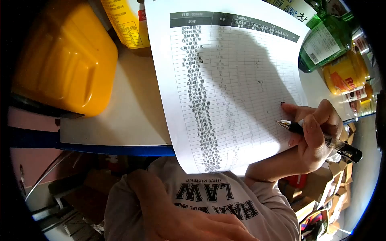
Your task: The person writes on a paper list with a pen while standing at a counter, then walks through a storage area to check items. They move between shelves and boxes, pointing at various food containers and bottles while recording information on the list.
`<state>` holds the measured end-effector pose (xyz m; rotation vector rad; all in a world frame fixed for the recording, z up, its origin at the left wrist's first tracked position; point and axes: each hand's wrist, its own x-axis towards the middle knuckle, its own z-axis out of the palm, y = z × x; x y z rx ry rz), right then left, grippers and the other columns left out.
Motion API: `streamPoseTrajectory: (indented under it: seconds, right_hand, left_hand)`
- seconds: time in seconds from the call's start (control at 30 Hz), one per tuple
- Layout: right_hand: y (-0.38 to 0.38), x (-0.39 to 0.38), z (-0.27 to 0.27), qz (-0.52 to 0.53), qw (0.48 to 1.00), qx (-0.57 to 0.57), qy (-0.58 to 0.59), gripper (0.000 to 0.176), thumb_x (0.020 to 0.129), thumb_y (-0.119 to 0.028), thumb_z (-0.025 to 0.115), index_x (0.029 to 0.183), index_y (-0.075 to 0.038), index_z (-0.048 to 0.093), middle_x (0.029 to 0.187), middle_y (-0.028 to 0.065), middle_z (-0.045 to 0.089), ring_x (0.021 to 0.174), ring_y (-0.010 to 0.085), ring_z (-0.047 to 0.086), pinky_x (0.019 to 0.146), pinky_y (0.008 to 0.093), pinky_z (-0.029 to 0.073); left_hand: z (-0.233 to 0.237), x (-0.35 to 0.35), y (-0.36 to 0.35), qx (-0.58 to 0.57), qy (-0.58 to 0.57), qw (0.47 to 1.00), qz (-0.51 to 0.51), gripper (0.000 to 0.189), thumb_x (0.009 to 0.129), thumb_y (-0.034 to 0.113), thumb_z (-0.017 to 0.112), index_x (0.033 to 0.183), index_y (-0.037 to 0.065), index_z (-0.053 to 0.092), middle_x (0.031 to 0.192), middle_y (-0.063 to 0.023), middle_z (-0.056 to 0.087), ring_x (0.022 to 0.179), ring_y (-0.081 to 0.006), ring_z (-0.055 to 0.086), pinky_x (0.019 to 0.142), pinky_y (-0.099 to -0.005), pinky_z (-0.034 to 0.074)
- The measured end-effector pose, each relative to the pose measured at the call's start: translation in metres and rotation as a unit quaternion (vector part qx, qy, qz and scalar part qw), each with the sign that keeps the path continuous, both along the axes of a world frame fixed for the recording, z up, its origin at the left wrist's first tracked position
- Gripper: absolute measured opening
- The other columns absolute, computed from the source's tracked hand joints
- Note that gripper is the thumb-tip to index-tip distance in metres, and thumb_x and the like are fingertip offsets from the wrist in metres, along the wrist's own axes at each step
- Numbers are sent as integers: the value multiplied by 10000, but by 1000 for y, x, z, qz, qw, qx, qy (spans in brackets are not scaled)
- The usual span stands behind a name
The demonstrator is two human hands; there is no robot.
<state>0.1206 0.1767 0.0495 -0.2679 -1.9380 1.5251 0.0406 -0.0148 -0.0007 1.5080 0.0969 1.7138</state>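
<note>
A printed sheet with a table of Chinese item names and numbers lies over the edge of a white surface. My right hand is closed around a black and clear pen, its silver tip pointing left over the sheet's lower right part. The thumb and fingers rest at the paper's right edge. A few small pen marks show in the columns. Low in the view, my left hand is in front of my grey shirt, away from the sheet, fingers stretched out and partly cut off by the frame.
A large orange-yellow container stands at the left on the white surface, which has a blue edge. Beside it is a yellow labelled package. Green bottles and a yellow jar are at the right. Cardboard boxes fill the lower right.
</note>
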Motion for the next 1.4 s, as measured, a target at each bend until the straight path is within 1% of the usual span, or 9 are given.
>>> streamPoseTrajectory:
  seconds: [0.3, 0.53, 0.77, 0.9, 1.03, 1.13, 1.2, 1.3, 1.4]
  right_hand:
    - [-2, -1, -16, -56, 995, 55, 55, 121, 674, -54, 554, 623, -27, 447, 472, 14, 431, 426, 73, 438, 715, 367, 474]
    - [3, -3, -24, -91, 938, 305, 138, 50, 701, -68, 582, 751, -75, 580, 604, 28, 409, 441, 67, 450, 680, 385, 503]
    - [5, -8, -29, -119, 866, 460, 160, 462, 505, -61, 648, 952, -41, 534, 623, 36, 421, 540, 97, 481, 623, 294, 519]
    - [12, -4, -31, -102, 834, 523, 140, 599, 446, -102, 669, 1020, -44, 510, 635, 47, 419, 552, 102, 463, 605, 273, 524]
    - [23, 7, -44, -73, 852, 500, 139, 566, 504, -69, 656, 1048, -61, 502, 656, 55, 411, 561, 98, 445, 610, 284, 525]
    - [37, 24, -52, -12, 896, 435, 93, 341, 714, -13, 457, 1052, -47, 421, 717, 43, 455, 672, 83, 494, 598, 203, 481]
    - [28, 14, -38, 4, 886, 455, 88, 362, 696, -28, 447, 1056, -44, 417, 717, 39, 454, 676, 85, 487, 591, 197, 481]
    - [9, -11, -16, -43, 833, 534, 137, 654, 427, -109, 622, 1065, -55, 486, 654, 40, 408, 579, 104, 422, 589, 263, 523]
    - [6, -13, -17, -62, 836, 525, 149, 756, 334, -108, 624, 1074, -57, 481, 650, 32, 406, 581, 104, 417, 584, 258, 523]
  left_hand:
    - [1, 0, -1, 7, 4, 1000, 13, 462, 840, 227, 348, 1157, -109, 359, 1151, -245, 412, 1041, -288, 418, 851, -364, 320]
    - [0, -2, 8, -8, -26, 1000, 10, 321, 839, 154, 441, 1071, -65, 483, 1060, -196, 497, 961, -254, 491, 802, -329, 385]
    - [10, -21, 3, -175, -58, 976, -117, 172, 834, 173, 490, 817, 6, 525, 908, -75, 527, 784, -119, 507, 678, -231, 399]
    - [4, -2, 17, -168, -145, 951, -214, 156, 743, 147, 609, 822, 15, 585, 830, -86, 579, 771, -158, 548, 680, -268, 441]
    - [3, 4, 23, -197, -170, 924, -282, 172, 718, 164, 638, 801, 22, 588, 788, -69, 581, 737, -142, 544, 667, -262, 449]
    - [-1, 15, 22, -224, -211, 894, -326, 165, 710, 166, 645, 775, 28, 582, 770, -58, 576, 724, -129, 538, 662, -254, 449]
    - [0, 16, 20, -235, -230, 882, -339, 158, 708, 162, 647, 763, 30, 580, 763, -54, 573, 720, -125, 536, 657, -252, 450]
    - [1, 15, 18, -247, -229, 873, -353, 156, 705, 158, 650, 758, 30, 578, 759, -52, 571, 719, -122, 533, 652, -252, 451]
    - [1, 15, 19, -246, -219, 875, -355, 158, 705, 158, 651, 755, 28, 576, 756, -51, 568, 719, -120, 530, 650, -253, 452]
